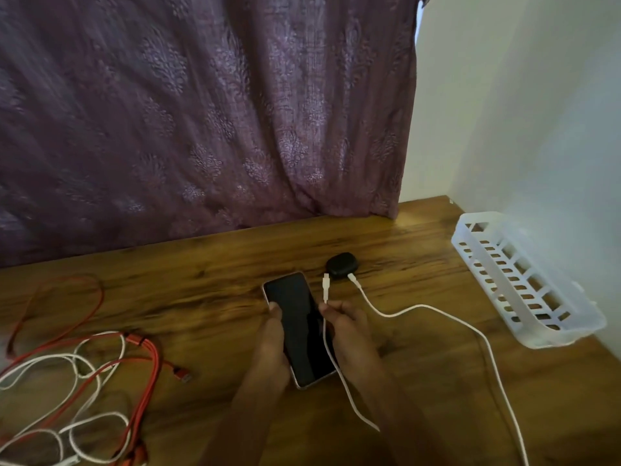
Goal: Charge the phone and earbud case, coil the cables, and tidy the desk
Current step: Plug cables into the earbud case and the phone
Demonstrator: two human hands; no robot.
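Nearest the front edge of the tabletop (218,297), off to the left, a tangle of red and white cables (100,375) sprawls in loose loops. Just right of the middle, the left hand (272,344) grips the phone (299,327) by its left side, fingers curled under it and the thumb lying on the dark screen, which faces up. The right hand (353,334) sits against the phone's right side, its fingers pinched together on a white charging cable (331,354) a little below the plug. That plug points away from the person, beside the phone's top right corner and joined to nothing.

Just beyond lies the black earbud case (341,263), lid closed. A second white cable (420,307) meets its front and trails off to the near right. Farther right, a white slotted basket (524,284) rests along the wall (537,95). A purple patterned curtain (208,112) hangs behind.
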